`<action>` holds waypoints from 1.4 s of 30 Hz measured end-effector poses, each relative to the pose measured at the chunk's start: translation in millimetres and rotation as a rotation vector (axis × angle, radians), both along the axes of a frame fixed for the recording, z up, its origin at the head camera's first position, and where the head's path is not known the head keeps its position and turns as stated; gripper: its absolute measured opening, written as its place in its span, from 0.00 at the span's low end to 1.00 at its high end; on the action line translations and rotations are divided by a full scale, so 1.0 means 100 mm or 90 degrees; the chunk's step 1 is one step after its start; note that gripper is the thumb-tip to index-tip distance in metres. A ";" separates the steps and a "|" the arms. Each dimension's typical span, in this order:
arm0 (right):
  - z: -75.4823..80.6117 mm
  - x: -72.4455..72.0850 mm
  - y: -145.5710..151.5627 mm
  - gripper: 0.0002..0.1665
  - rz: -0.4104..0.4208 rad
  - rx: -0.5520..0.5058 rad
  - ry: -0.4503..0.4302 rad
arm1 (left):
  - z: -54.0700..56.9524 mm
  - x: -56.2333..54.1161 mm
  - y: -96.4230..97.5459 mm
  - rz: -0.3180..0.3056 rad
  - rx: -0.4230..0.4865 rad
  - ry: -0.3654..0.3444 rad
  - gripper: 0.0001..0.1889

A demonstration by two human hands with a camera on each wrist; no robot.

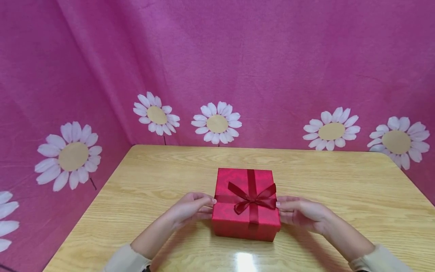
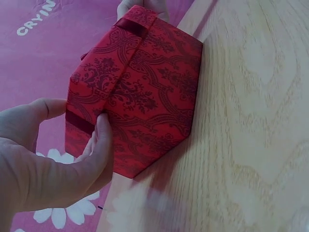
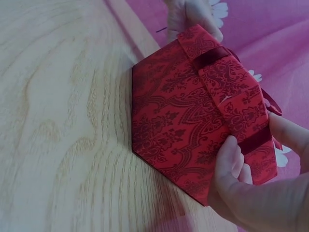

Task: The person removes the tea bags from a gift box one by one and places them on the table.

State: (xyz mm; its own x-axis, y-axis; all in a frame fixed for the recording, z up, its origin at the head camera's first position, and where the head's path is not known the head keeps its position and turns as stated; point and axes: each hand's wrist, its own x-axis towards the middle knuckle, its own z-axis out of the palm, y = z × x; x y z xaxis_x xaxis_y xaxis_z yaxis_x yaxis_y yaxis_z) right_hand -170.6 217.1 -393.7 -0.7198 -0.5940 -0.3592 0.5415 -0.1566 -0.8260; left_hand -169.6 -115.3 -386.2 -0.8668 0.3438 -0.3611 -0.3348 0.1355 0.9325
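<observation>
A red patterned gift box (image 1: 242, 229) sits on the wooden table with its lid (image 1: 229, 213) on. Dark red ribbon crosses the lid and is tied in a bow (image 1: 252, 200). On the left side, my left hand (image 1: 190, 209) pinches the lid, thumb at its top edge and fingertips near its lower rim. My right hand (image 1: 304, 212) grips the opposite side the same way, its thumb close to the bow. In the left wrist view, the fingertips (image 2: 102, 125) meet the seam between lid and box. The right wrist view shows fingertips (image 3: 231, 145) at that seam too.
The light wooden table (image 1: 163, 170) extends around the box on all sides. Behind it and to the left hangs a magenta cloth (image 1: 272, 56) printed with large white daisies. Light sleeves (image 1: 127, 260) cover both forearms.
</observation>
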 end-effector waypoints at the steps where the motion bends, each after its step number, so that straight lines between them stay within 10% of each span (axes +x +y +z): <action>1: 0.00 0.01 0.01 0.13 0.003 -0.002 -0.003 | 0.01 0.00 0.00 -0.002 -0.002 -0.001 0.18; 15: 0.09 0.00 0.05 0.07 0.035 -0.012 -0.024 | 0.06 -0.08 -0.01 -0.033 0.052 -0.086 0.25; 42: 0.20 -0.06 0.02 0.09 0.025 0.036 -0.039 | 0.11 -0.13 0.03 -0.019 0.044 -0.089 0.24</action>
State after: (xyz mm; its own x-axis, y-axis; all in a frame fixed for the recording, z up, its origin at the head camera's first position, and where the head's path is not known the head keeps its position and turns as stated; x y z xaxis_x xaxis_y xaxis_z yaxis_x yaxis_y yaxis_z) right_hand -176.2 219.3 -373.7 -0.6723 -0.5988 -0.4352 0.5959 -0.0889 -0.7982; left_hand -182.2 -112.1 -375.6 -0.7983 0.3974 -0.4525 -0.4591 0.0847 0.8843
